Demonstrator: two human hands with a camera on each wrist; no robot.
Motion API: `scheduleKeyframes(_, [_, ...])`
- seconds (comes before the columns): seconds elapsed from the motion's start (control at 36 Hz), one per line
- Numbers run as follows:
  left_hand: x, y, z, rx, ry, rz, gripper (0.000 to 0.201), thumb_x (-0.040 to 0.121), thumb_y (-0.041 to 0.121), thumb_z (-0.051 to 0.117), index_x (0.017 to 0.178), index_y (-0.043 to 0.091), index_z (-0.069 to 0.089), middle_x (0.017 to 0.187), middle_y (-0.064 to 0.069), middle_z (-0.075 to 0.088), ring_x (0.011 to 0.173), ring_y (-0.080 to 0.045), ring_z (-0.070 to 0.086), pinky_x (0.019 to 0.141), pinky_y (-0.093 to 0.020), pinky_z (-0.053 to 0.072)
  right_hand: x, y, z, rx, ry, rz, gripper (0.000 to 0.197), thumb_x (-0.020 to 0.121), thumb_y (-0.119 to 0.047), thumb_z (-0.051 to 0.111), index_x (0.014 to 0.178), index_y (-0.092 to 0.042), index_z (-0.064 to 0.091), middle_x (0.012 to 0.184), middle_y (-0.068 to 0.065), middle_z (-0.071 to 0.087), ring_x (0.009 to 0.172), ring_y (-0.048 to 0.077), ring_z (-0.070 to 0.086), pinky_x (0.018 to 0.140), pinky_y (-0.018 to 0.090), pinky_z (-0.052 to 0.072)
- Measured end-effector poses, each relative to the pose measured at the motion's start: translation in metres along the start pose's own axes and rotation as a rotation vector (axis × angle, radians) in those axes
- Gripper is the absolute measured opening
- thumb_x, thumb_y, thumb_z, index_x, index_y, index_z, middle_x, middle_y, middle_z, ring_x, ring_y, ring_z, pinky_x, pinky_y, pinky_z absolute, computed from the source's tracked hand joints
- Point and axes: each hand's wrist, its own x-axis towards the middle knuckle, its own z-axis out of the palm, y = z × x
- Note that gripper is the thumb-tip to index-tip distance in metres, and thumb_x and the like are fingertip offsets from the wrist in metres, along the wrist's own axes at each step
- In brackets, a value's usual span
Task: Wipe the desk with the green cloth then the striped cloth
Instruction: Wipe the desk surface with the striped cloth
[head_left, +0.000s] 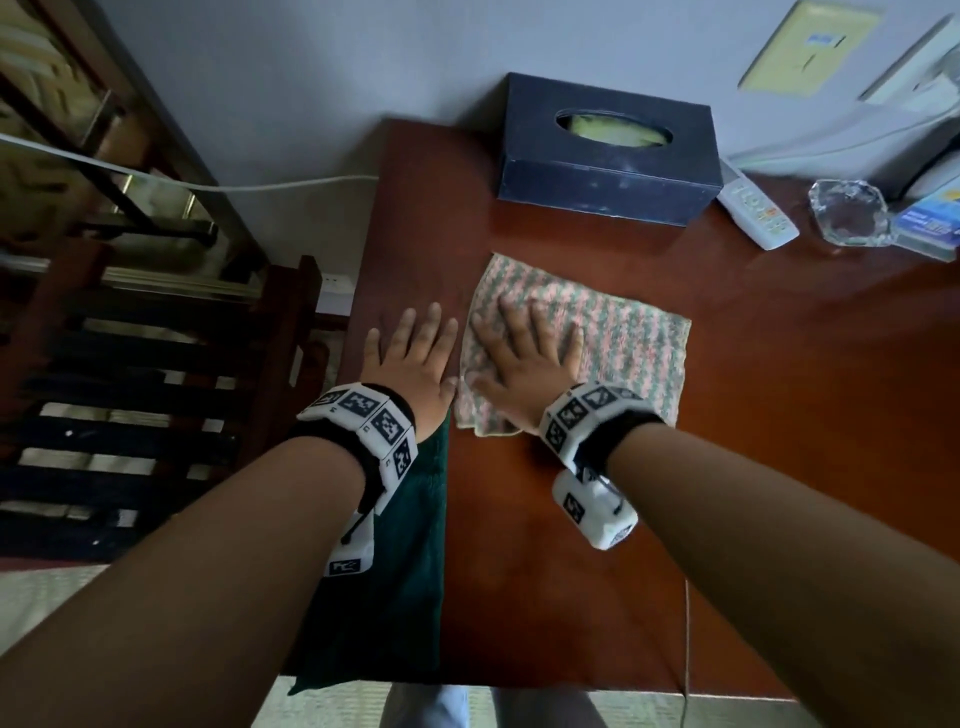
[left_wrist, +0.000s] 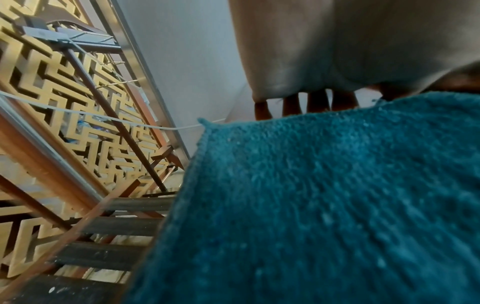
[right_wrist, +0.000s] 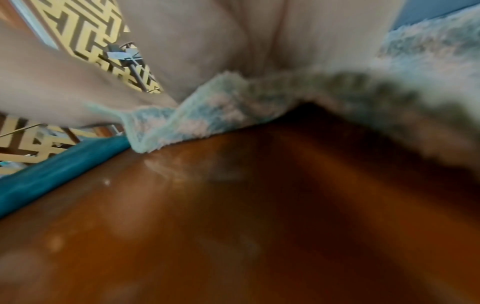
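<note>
A striped pink-and-green cloth (head_left: 613, 332) lies spread on the reddish-brown desk (head_left: 571, 571). My right hand (head_left: 524, 348) presses flat on its left part with fingers spread. Under the right wrist the striped cloth (right_wrist: 207, 111) bunches up off the desk (right_wrist: 233, 226). My left hand (head_left: 410, 358) lies flat on the bare desk just left of the striped cloth, fingers straight. The dark green cloth (head_left: 405, 545) lies along the desk's left edge beneath my left wrist; this green cloth (left_wrist: 324, 205) fills the left wrist view, with the fingers (left_wrist: 317, 102) beyond it.
A dark tissue box (head_left: 608, 150) stands at the back against the wall. A white remote (head_left: 756, 210), a glass ashtray (head_left: 849, 213) and a booklet (head_left: 930, 223) lie at the back right. A wooden slatted rack (head_left: 130, 415) stands left of the desk.
</note>
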Motion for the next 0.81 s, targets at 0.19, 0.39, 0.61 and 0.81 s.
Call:
scheduleKeyframes(0.19, [-0.002, 0.004, -0.003, 0.013, -0.018, -0.013, 0.061, 0.102, 0.039, 0.016, 0.146, 0.024, -0.024, 0.151, 0.004, -0.034, 0.142, -0.021, -0.024, 0.116, -0.050, -0.004, -0.006, 0.002, 0.002, 0.003, 0.045, 0.026, 0.064, 0.093, -0.065, 0.019, 0.147, -0.046, -0.012, 0.152, -0.013, -0.032, 0.139, 0.021, -0.033, 0.105, 0.061, -0.023])
scheduleKeyframes(0.39, [-0.002, 0.005, -0.005, 0.008, -0.032, -0.016, 0.061, 0.102, 0.040, 0.016, 0.146, 0.024, -0.024, 0.151, 0.003, -0.034, 0.142, -0.022, -0.025, 0.116, -0.050, -0.005, -0.081, -0.005, 0.037, 0.126, -0.081, -0.029, 0.066, 0.092, -0.067, 0.015, 0.145, -0.046, -0.018, 0.144, -0.018, -0.043, 0.131, 0.018, -0.045, 0.111, 0.062, -0.004])
scheduleKeyframes(0.61, [-0.002, 0.004, 0.003, 0.005, 0.048, -0.008, 0.060, 0.101, 0.040, 0.014, 0.148, 0.022, -0.019, 0.154, 0.001, -0.028, 0.143, -0.022, -0.021, 0.116, -0.051, -0.003, -0.168, -0.020, 0.084, 0.106, -0.106, -0.081, 0.059, 0.089, -0.069, 0.012, 0.132, -0.057, -0.027, 0.141, -0.022, -0.046, 0.130, 0.011, -0.046, 0.102, 0.054, -0.018])
scheduleKeyframes(0.81, [-0.001, 0.006, 0.010, 0.012, 0.119, -0.022, 0.059, 0.101, 0.043, 0.013, 0.149, 0.024, -0.016, 0.156, 0.002, -0.024, 0.144, -0.021, -0.019, 0.115, -0.051, -0.005, -0.171, -0.017, 0.085, 0.079, -0.078, -0.077, 0.062, 0.092, -0.068, 0.022, 0.134, -0.057, -0.022, 0.145, -0.022, -0.041, 0.132, 0.011, -0.044, 0.101, 0.046, -0.013])
